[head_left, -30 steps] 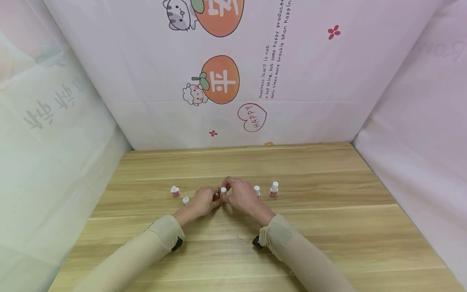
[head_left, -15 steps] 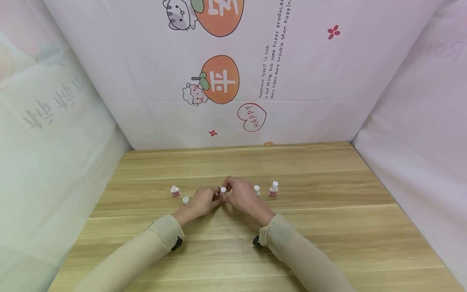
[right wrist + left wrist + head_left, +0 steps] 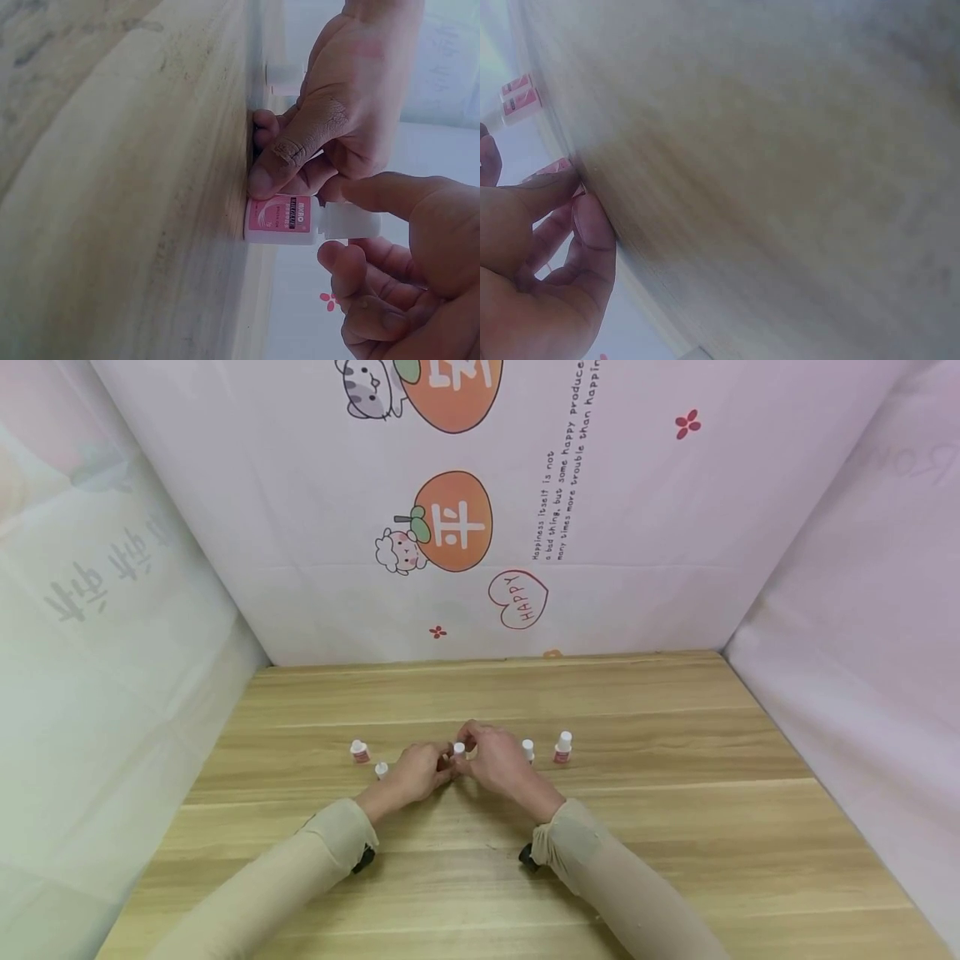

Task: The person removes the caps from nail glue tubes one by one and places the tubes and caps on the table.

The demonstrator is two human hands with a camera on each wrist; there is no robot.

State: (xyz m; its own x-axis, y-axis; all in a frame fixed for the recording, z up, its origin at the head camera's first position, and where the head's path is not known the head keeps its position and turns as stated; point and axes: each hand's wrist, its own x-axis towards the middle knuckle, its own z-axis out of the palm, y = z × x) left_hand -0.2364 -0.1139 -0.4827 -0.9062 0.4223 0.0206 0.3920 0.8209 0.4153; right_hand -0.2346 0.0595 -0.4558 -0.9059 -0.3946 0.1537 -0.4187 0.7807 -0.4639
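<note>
Small white pink-labelled plastic bottle (image 3: 282,220), upright on pale wood-grain worktop (image 3: 457,877) between left hand (image 3: 414,773), pinching its base (to steady it, I'd guess), and right hand (image 3: 498,762), gripping its white cap (image 3: 351,222).

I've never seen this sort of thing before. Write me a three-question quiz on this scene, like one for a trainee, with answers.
1. Which part of the small white bottle with a pink label does the right hand pinch?
2. True or false: that bottle is lying on its side.
3. How many small bottles with white caps show in the head view? A) three B) five C) eight

Key:
1. Its white cylindrical cap.
2. False; it stands upright on the brown wood-grain table, its body held by the left hand.
3. B
</note>
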